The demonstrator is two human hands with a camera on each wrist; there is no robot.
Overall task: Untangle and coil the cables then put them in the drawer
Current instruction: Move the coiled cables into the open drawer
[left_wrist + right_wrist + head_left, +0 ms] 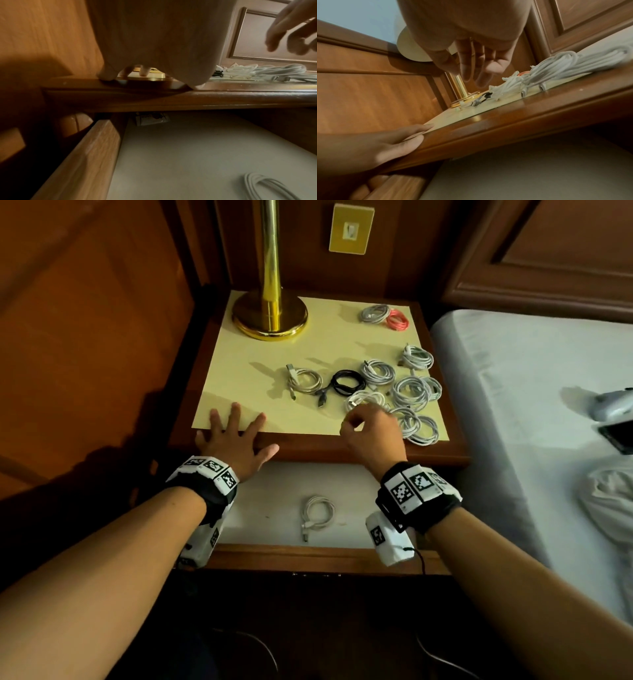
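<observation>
Several coiled cables lie on the nightstand's yellow top (239,371): a beige coil (305,381), a black coil (346,381), a white coil (366,399), grey-white coils (411,392) toward the right edge, and a red coil (398,321) at the back. One white coiled cable (317,513) lies in the open drawer (308,558) below, and it also shows in the left wrist view (267,186). My left hand (236,440) rests flat on the nightstand's front edge. My right hand (370,429) hovers just above the white coil with relaxed fingers (471,67), holding nothing.
A brass lamp (270,316) stands at the back left of the top. A bed (513,405) runs along the right, with a phone (616,436) and a white device (613,405) on it. Wooden panels close in the left and back.
</observation>
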